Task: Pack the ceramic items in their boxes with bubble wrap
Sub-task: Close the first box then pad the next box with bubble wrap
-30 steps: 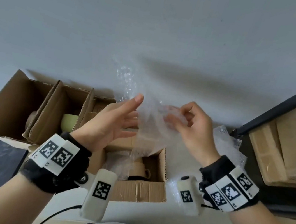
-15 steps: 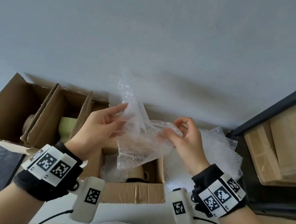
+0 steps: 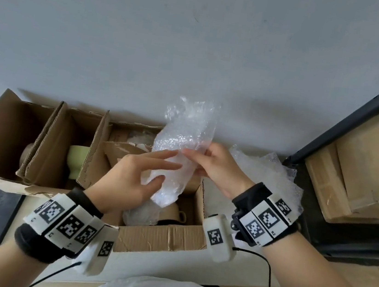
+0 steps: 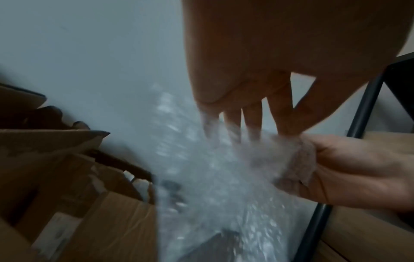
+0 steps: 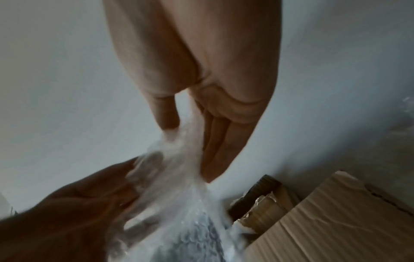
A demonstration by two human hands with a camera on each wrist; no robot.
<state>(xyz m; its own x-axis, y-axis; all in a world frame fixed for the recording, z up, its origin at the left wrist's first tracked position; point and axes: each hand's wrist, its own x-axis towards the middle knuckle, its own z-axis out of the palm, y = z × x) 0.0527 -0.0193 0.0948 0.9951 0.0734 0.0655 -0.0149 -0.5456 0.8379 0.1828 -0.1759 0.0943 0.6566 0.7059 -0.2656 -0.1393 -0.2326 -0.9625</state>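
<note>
A crumpled sheet of clear bubble wrap stands upright between my two hands, above the near open cardboard box. My left hand holds its lower part, fingers stretched along it and thumb against it; the left wrist view shows the bubble wrap over those fingertips. My right hand pinches the sheet's right edge between thumb and fingers. Inside the box lie a brown mug and a wad of wrap.
To the left stand open cardboard boxes, one holding a pale green ceramic piece, another a brown one. A loose bubble wrap heap lies right of the near box. A black shelf frame with cardboard cartons stands at the right.
Both hands have come closer together and a little lower. The bubble wrap, spread wide before, is now gathered into a narrow upright bundle between them.
</note>
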